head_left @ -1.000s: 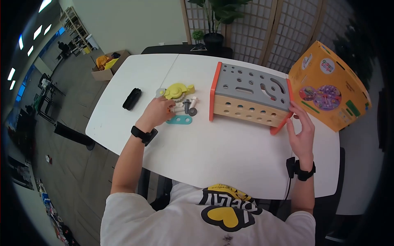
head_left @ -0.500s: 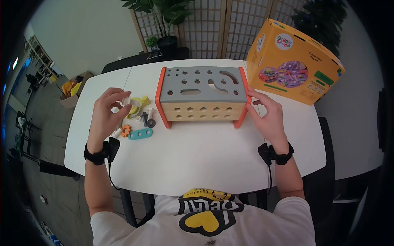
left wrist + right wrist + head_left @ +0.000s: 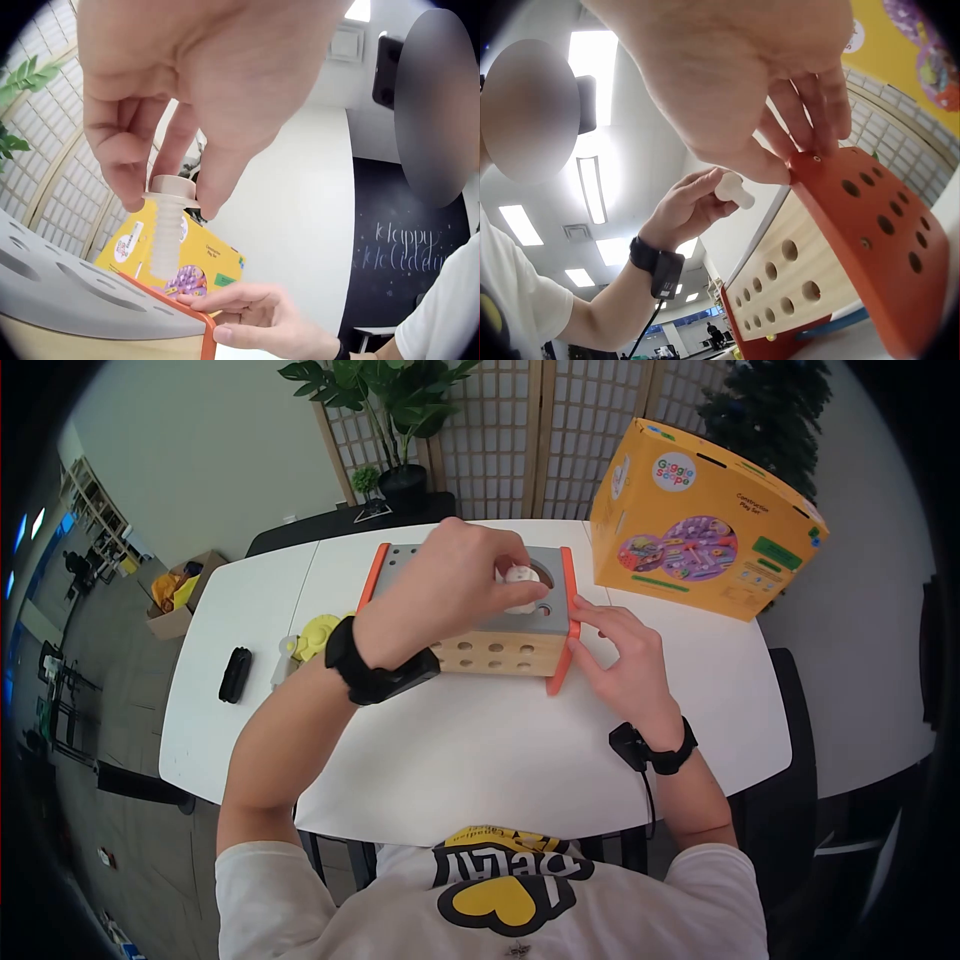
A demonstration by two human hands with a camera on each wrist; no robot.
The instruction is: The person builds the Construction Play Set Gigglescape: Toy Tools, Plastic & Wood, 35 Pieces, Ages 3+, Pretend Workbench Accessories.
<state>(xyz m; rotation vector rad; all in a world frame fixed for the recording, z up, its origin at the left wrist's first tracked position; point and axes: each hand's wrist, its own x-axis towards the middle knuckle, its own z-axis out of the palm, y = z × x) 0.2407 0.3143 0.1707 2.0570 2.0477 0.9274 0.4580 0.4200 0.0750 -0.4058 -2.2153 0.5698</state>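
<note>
Yellow box (image 3: pixel 705 525): round logo appears to read "Giggle scope"; beside it, "Construction Play Set". Remaining print too small to read. White shirt (image 3: pixel 500 890): "ELAY" legible, preceding letter distorted by a fold; small "Canadian" above. Blackboard (image 3: pixel 401 259): handwritten "Happy", second line appears to be "Holiday", its end hidden.

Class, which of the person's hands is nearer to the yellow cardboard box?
Right. The right hand is in front of the yellow cardboard box, touching the red end panel; the left hand is farther, to the box's left, pinching a white bolt above the grey top.
</note>
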